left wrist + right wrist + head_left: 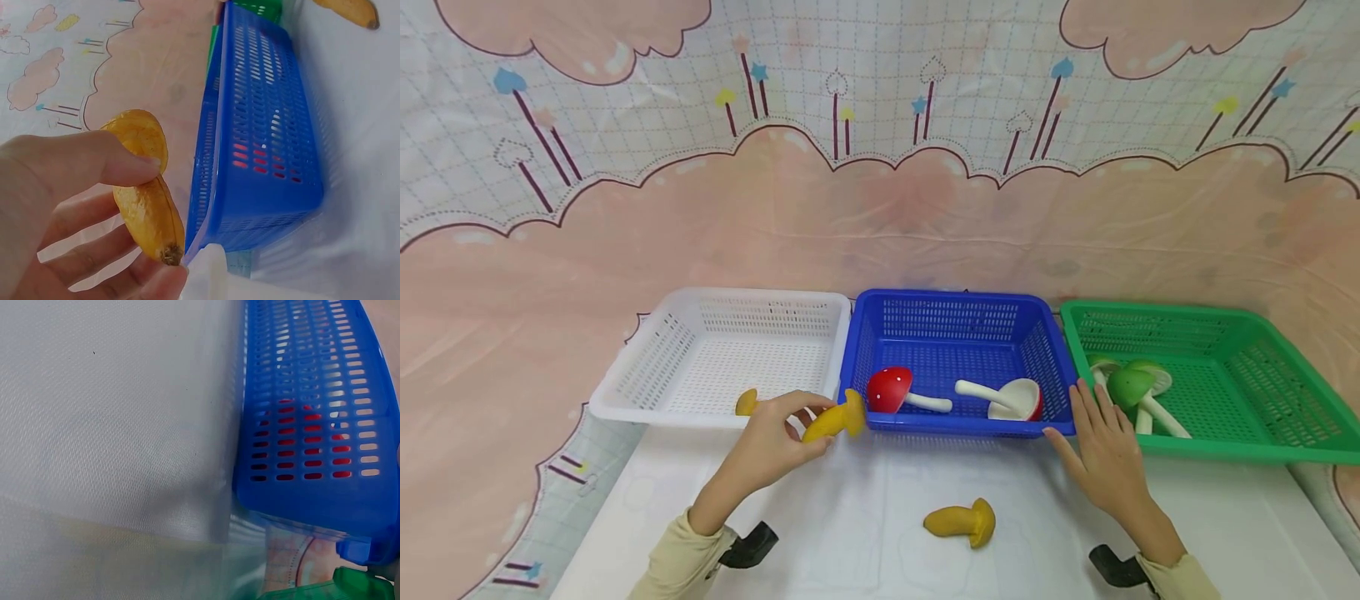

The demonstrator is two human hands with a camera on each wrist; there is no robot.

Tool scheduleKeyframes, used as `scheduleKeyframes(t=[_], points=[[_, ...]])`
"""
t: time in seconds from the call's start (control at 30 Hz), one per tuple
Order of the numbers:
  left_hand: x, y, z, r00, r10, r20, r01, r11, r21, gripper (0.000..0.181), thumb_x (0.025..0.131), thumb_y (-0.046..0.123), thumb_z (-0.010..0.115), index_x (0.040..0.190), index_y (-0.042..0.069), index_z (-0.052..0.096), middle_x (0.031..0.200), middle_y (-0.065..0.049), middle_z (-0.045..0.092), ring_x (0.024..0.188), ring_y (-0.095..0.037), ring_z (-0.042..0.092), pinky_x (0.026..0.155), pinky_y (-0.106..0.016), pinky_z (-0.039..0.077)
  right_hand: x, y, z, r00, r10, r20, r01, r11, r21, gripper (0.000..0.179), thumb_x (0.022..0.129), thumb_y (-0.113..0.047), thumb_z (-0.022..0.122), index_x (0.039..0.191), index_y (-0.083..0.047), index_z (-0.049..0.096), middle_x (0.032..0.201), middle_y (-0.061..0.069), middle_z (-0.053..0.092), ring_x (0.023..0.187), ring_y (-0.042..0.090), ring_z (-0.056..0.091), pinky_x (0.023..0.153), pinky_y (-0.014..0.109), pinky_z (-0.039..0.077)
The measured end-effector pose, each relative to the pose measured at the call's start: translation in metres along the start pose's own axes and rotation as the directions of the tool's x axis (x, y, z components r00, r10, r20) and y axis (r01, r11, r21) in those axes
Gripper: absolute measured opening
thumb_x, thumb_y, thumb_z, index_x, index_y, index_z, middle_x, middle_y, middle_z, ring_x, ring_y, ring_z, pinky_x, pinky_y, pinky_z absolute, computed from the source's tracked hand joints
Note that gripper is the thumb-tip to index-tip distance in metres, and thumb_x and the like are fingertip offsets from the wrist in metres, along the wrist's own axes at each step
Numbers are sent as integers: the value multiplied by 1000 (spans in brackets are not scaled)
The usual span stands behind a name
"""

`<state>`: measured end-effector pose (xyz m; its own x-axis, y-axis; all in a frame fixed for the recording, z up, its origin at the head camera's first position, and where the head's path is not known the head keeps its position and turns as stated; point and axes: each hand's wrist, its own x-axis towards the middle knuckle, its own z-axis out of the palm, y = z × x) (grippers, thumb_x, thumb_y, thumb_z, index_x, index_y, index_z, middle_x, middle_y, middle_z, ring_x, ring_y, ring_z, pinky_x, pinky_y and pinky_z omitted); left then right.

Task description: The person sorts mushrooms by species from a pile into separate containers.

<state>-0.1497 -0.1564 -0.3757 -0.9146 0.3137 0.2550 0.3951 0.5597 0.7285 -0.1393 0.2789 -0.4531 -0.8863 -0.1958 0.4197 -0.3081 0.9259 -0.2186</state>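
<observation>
My left hand (781,439) pinches a yellow toy mushroom (835,419) between thumb and fingers, near the corner where the white basket (617,408) meets the blue basket (955,427). In the left wrist view the same mushroom shows its wrinkled stem and dark stem end. My right hand (1105,450) lies with straight fingers over the adjoining rims of the blue basket and the green basket (1247,454). Inside the white basket a second yellow mushroom (747,402) shows beside my left hand. Another yellow mushroom (958,522) lies on the table in front.
Two red-capped mushrooms lie in the blue basket, one cap-up red mushroom (889,390) and one white-gilled mushroom (1018,400) turned over. Several green-capped mushrooms (1131,386) sit at the left of the green basket. The baskets stand in a row on the white table (850,542), before a patterned cloth.
</observation>
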Motion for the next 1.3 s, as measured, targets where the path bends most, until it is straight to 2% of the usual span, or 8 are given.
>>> scheduleKeyframes(t=[0.17,0.4,0.8,1.17,1.3], points=[[3,-4,-5,999,-9,-31,9,1000,18,34,69,5,80,101,12,70,86,2,65,76,-15,58,56,-23,52,-1,0,1,1000,-1,-4,1,1000,1,72,94,-44,52,144,5,32,146,25,32,140,38,18,100,64,26],[10,-12,-12,994,-21,-106,27,999,47,34,69,6,80,101,9,70,87,-1,67,74,-16,61,56,-24,53,-1,0,1,1000,0,-7,0,1000,-8,72,94,-45,51,143,5,33,146,25,33,140,38,19,100,64,27],[28,-32,-25,978,-120,-172,128,991,33,33,74,9,78,105,8,69,91,-9,67,76,-22,63,61,-28,53,0,-1,-1,1000,0,1,0,1000,-29,73,95,-47,50,143,5,33,146,25,34,139,39,20,99,64,28],[43,-55,-32,957,-236,-171,247,968,45,36,77,15,77,110,5,67,96,-14,67,79,-27,63,64,-30,52,0,0,2,1000,-8,-13,7,1000,-26,72,94,-45,52,143,5,34,145,25,34,140,38,20,100,63,28],[48,-60,-33,945,-287,-158,297,954,46,38,79,18,76,112,4,66,99,-16,67,83,-28,62,65,-31,52,0,0,1,1000,-5,-13,5,1000,-24,72,94,-45,52,143,5,34,145,25,34,140,38,20,99,63,28]])
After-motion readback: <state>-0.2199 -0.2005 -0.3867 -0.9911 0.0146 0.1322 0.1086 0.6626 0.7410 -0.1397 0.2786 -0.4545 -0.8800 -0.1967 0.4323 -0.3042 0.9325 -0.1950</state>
